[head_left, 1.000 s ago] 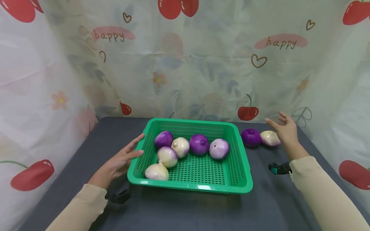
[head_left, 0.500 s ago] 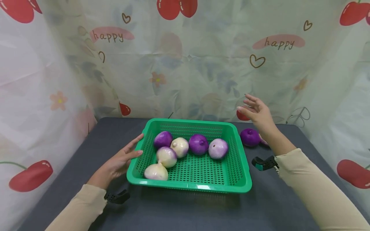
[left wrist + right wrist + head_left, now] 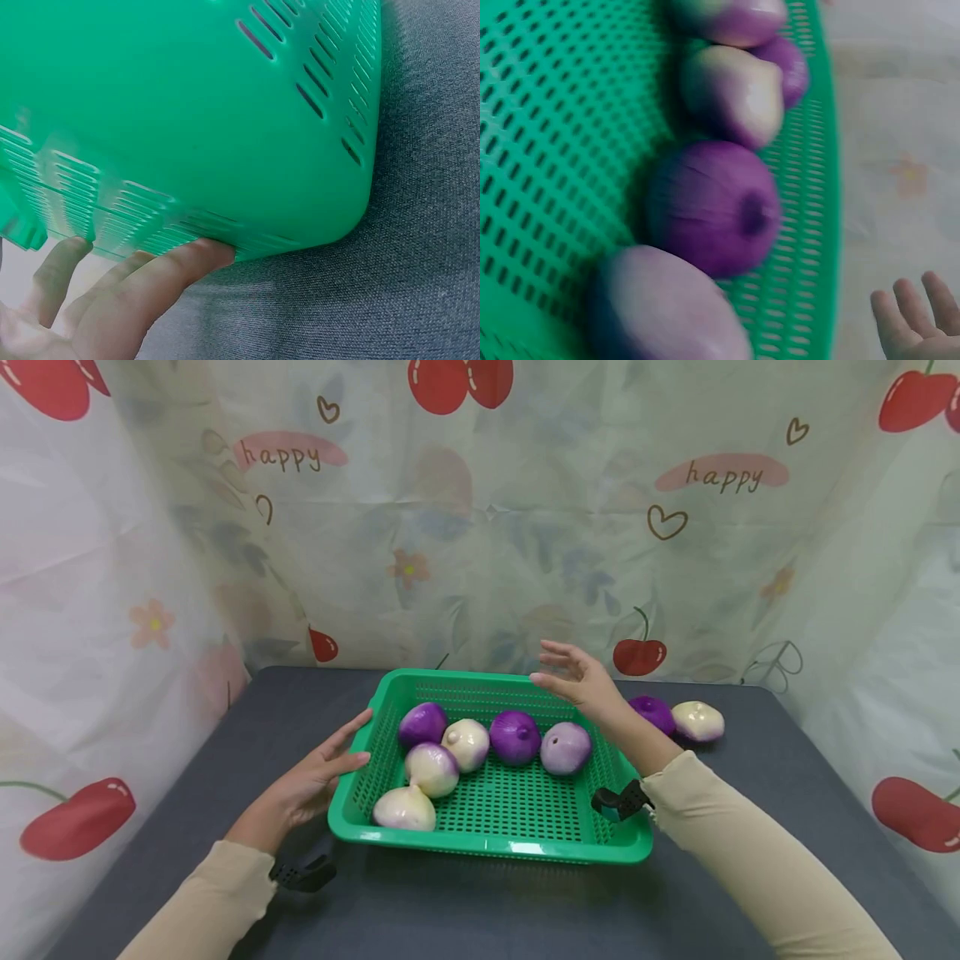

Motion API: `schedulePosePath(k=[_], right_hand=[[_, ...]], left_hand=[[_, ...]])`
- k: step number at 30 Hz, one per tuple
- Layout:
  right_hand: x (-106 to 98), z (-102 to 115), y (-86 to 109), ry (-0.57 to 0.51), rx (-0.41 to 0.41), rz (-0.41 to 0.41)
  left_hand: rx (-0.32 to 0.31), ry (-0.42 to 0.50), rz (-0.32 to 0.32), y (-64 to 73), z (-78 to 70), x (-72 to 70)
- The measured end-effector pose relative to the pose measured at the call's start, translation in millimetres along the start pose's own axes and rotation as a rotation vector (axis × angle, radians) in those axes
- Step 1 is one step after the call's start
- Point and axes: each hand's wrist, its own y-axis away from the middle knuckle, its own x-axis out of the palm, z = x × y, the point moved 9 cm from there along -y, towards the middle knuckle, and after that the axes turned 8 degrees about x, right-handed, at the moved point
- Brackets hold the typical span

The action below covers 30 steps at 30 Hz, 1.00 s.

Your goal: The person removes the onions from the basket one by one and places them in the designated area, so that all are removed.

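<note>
A green perforated plastic basket (image 3: pixel 487 846) stands on the dark tabletop with several purple and whitish onions inside. They include a dark purple onion (image 3: pixel 515 737), a pale lilac onion (image 3: pixel 566 748) and a cream onion (image 3: pixel 404 808) at the near left. My left hand (image 3: pixel 303 785) rests against the basket's left side; in the left wrist view its fingertips (image 3: pixel 214 253) touch the outer wall. My right hand (image 3: pixel 581 681) hovers over the basket's back right part, fingers spread loosely, holding nothing. In the right wrist view its fingers (image 3: pixel 911 304) appear beyond the rim.
Right of the basket, a purple onion (image 3: pixel 652 714), partly hidden by my right forearm, lies beside a cream onion (image 3: pixel 698 721) on the dark tabletop (image 3: pixel 450 910). A printed curtain (image 3: pixel 487 552) surrounds the table at the back and sides.
My right hand has moved left from above the two onions on the table to above the basket, staying bare. The left hand and the basket have kept their places.
</note>
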Motion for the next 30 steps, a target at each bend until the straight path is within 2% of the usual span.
schedulePosePath(k=[5,11,17,21,26,30], right_hand=[[25.1,-20.2,-9.3,0.085,0.068,0.069],[42.5,-42.7,-18.4,0.176,0.136,0.116],[54.4,-53.0,-20.9,0.302,0.126,0.166],[62.3,-58.8,-19.4,0.396,0.125,0.231],[70.0,-69.7,-16.5,0.442,0.174,0.329],[73.6,-73.7,-15.4,0.479,0.182,0.367]], left_hand=[[0.010,-0.008,0.010,-1.3,-0.6,-0.5],[0.010,-0.007,0.015,-1.8,-0.7,0.0],[0.003,-0.008,0.012,-1.5,-0.3,0.7],[-0.002,-0.003,0.007,-0.8,0.6,0.3],[0.003,-0.002,0.013,-0.5,0.7,-0.1],[0.000,-0.005,0.005,-0.8,1.0,-1.0]])
